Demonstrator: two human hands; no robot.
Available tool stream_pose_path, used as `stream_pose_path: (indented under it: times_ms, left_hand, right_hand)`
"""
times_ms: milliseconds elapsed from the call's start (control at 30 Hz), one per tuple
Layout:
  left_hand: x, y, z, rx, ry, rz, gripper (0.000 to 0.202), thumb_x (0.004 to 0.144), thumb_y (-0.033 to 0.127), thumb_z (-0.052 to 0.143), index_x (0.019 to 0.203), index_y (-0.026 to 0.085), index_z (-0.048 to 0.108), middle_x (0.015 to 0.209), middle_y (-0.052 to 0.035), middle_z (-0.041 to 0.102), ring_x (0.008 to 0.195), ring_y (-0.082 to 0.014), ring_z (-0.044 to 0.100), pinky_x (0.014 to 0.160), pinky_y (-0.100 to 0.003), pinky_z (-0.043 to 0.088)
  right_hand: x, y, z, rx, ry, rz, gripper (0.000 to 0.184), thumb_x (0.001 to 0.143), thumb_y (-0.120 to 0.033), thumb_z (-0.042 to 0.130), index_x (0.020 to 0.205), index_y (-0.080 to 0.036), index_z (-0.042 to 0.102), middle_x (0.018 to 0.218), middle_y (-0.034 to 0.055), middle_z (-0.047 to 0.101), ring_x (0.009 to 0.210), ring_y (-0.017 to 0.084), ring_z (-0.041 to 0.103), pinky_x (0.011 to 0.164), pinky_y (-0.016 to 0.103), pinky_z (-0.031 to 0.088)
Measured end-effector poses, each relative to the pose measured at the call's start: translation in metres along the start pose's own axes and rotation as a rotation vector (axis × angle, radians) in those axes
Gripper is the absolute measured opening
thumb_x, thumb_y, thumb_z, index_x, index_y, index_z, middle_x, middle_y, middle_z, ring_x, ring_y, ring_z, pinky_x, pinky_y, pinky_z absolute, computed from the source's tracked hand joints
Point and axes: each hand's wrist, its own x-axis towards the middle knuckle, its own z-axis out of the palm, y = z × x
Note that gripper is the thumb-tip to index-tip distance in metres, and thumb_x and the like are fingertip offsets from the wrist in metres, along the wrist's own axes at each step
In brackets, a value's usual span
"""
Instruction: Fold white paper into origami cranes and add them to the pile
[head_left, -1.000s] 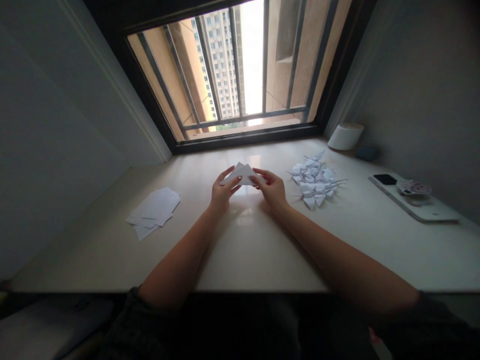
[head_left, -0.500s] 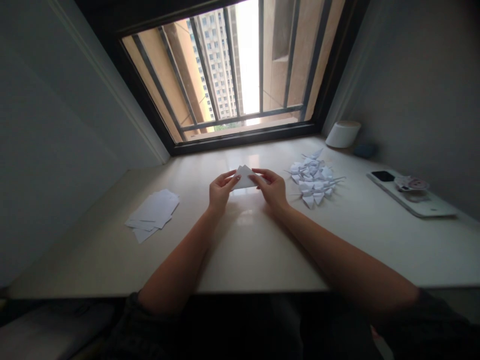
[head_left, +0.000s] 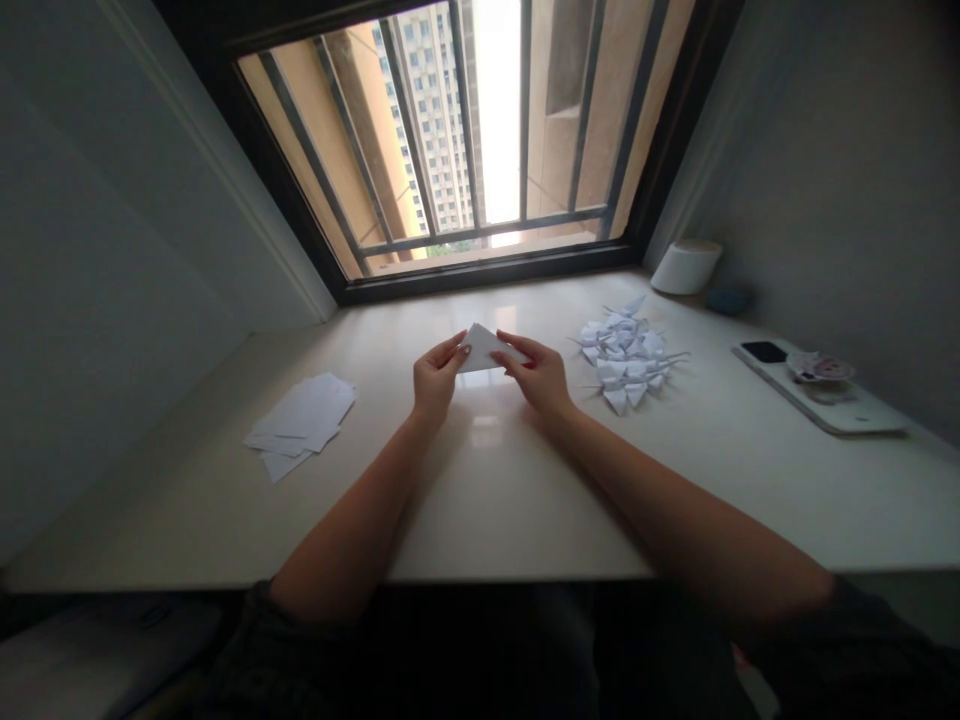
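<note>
A small white folded paper (head_left: pixel 484 347), triangular in outline, is held just above the pale desk (head_left: pixel 495 490) in the middle of the view. My left hand (head_left: pixel 435 380) pinches its left edge with thumb and fingertips. My right hand (head_left: pixel 538 374) grips its right edge, fingers curled over the top. Both forearms reach in from the bottom of the picture.
A heap of several folded white paper shapes (head_left: pixel 628 358) lies to the right of my hands. Loose white sheets (head_left: pixel 301 422) lie at the left. Further right sit a white roll (head_left: pixel 686 266), a dark round thing (head_left: pixel 731 300) and a phone on a flat white device (head_left: pixel 821 392). A barred window (head_left: pixel 480 140) rises behind.
The two paper points seen earlier have come together into a single triangle. My hands have drawn slightly closer and the view has shifted a little.
</note>
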Motion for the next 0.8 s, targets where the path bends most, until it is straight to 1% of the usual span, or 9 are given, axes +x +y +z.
stream_pose_path:
  times_ms: [233, 433, 700, 800]
  left_hand:
    - [0.0014, -0.0042, -0.0012, 0.109, -0.042, 0.092, 0.043, 0.068, 0.030, 0.076, 0.109, 0.018, 0.071, 0.107, -0.0085, 0.072, 0.096, -0.0222, 0.067, 0.091, -0.036, 0.049]
    - [0.0012, -0.0055, -0.0022, 0.178, -0.048, 0.170, 0.038, 0.072, 0.032, 0.073, 0.108, 0.020, 0.071, 0.111, -0.0068, 0.071, 0.098, -0.0221, 0.067, 0.092, -0.035, 0.049]
    - [0.0000, -0.0055, -0.0017, 0.229, -0.015, 0.146, 0.035, 0.073, 0.030, 0.073, 0.106, 0.020, 0.072, 0.109, -0.0055, 0.071, 0.096, -0.0225, 0.067, 0.091, -0.035, 0.050]
    - [-0.0008, -0.0052, -0.0017, 0.266, -0.022, 0.152, 0.036, 0.074, 0.032, 0.072, 0.108, 0.020, 0.071, 0.110, -0.0053, 0.071, 0.098, -0.0228, 0.067, 0.091, -0.035, 0.050]
  right_hand:
    - [-0.0002, -0.0027, -0.0008, -0.014, 0.015, 0.024, 0.046, 0.067, -0.045, 0.075, 0.107, -0.021, 0.073, 0.099, 0.0051, 0.074, 0.065, 0.015, 0.061, 0.062, 0.030, 0.054]
    - [-0.0003, -0.0024, -0.0004, -0.018, 0.016, 0.016, 0.046, 0.068, -0.044, 0.074, 0.107, -0.021, 0.073, 0.098, 0.0052, 0.074, 0.067, 0.016, 0.062, 0.062, 0.031, 0.054]
    - [0.0000, -0.0017, -0.0004, -0.068, 0.029, 0.011, 0.042, 0.070, -0.043, 0.072, 0.106, -0.021, 0.073, 0.095, 0.0054, 0.075, 0.068, 0.017, 0.063, 0.063, 0.030, 0.054]
    - [0.0004, -0.0009, -0.0007, -0.084, 0.033, 0.001, 0.040, 0.071, -0.041, 0.071, 0.106, -0.021, 0.074, 0.094, 0.0051, 0.075, 0.070, 0.018, 0.064, 0.065, 0.031, 0.054]
